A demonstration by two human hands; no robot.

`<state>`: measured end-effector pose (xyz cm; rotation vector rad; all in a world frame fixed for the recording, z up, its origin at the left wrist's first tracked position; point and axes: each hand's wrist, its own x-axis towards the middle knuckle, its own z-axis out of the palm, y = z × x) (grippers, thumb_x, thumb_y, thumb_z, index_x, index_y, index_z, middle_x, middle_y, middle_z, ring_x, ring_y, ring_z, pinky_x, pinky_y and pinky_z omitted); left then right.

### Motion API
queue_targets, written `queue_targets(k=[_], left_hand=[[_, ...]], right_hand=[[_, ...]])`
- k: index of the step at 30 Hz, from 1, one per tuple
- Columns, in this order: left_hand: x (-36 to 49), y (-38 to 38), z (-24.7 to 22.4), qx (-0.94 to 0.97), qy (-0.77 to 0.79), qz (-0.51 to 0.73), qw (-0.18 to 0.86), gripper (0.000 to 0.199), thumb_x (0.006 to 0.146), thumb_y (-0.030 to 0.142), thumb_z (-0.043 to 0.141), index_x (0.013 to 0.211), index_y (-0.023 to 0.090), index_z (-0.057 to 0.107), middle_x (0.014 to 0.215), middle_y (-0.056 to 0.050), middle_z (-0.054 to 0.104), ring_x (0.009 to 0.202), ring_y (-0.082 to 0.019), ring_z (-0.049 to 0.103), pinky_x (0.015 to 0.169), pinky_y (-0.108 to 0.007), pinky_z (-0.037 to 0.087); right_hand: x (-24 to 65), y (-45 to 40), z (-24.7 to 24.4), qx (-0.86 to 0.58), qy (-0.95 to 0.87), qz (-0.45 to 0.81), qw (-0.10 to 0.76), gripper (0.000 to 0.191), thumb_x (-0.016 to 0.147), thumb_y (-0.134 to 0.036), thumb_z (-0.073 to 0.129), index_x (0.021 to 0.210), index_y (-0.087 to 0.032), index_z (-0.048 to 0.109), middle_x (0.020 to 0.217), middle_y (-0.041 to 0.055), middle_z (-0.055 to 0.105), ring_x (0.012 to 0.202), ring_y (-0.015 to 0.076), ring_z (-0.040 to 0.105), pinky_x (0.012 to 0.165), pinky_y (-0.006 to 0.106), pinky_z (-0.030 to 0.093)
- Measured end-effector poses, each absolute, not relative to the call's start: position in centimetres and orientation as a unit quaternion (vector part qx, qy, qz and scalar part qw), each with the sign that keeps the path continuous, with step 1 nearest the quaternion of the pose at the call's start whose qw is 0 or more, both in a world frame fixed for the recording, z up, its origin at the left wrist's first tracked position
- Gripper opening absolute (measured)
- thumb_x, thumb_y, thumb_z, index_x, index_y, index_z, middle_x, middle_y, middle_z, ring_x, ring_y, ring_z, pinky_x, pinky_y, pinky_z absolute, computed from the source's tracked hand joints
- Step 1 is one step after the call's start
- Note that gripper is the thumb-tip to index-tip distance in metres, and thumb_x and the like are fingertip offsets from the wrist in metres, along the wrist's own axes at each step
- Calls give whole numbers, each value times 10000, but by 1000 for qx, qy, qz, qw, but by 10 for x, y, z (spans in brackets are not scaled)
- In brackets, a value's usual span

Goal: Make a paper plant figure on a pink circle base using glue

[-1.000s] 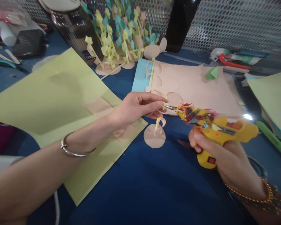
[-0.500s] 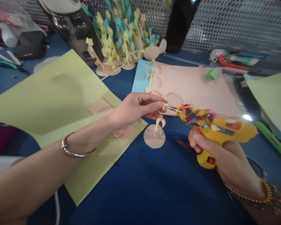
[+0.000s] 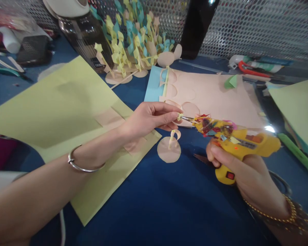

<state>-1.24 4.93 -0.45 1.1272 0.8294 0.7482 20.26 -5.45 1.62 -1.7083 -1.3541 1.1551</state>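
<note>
Between thumb and fingers, my left hand (image 3: 156, 116) pinches a small yellow paper star (image 3: 180, 116). My right hand (image 3: 236, 164) is wrapped round the grip of a yellow glue gun (image 3: 254, 143), whose front is crusted with coloured scraps. The gun's metal nozzle (image 3: 187, 119) points left and meets the star, or nearly so. Just below my left fingertips, a round pale-pink paper base (image 3: 168, 153) lies on the blue table, with a curled paper strip (image 3: 173, 136) standing up from it. A pointed blade (image 3: 202, 158) shows partly under my right hand.
Large yellow paper (image 3: 66, 99) lies at left under my forearm. Pink sheets (image 3: 210, 92) with cut-out circles lie behind my hands. Several finished paper stems with stars (image 3: 133, 41) stand at the back, beside a dark bottle (image 3: 79, 34). A green strip-like tool (image 3: 297, 153) lies at right.
Almost nothing differs. Both hands hold the same pose, with the glue gun's nozzle still at the star; the view has shifted very slightly.
</note>
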Motion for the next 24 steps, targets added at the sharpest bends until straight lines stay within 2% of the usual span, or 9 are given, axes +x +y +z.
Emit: queue_targets(k=[11,17,24], left_hand=[[-12,49,-4,495,376,349,701,190,756,264,744,922,177,716,784,-23,747,654,-122,703,633,-204,560],[-12,49,-3,487,380,349,704,191,734,261,763,893,169,709,696,-13,732,651,-120,701,629,-191,558],[-11,49,-3,449,390,374,711,186,735,288,761,874,173,720,735,-20,735,656,-110,688,655,-195,558]], right_hand=[[202,-56,17,-661,-532,423,318,316,771,-509,626,642,-222,592,654,9,600,667,182,590,650,302,507],[201,-59,13,-650,-590,365,311,252,807,-477,607,700,-254,656,698,0,653,700,190,633,718,313,543],[204,-63,27,-592,-648,344,333,153,847,-400,575,837,-279,668,801,8,706,699,190,671,671,292,569]])
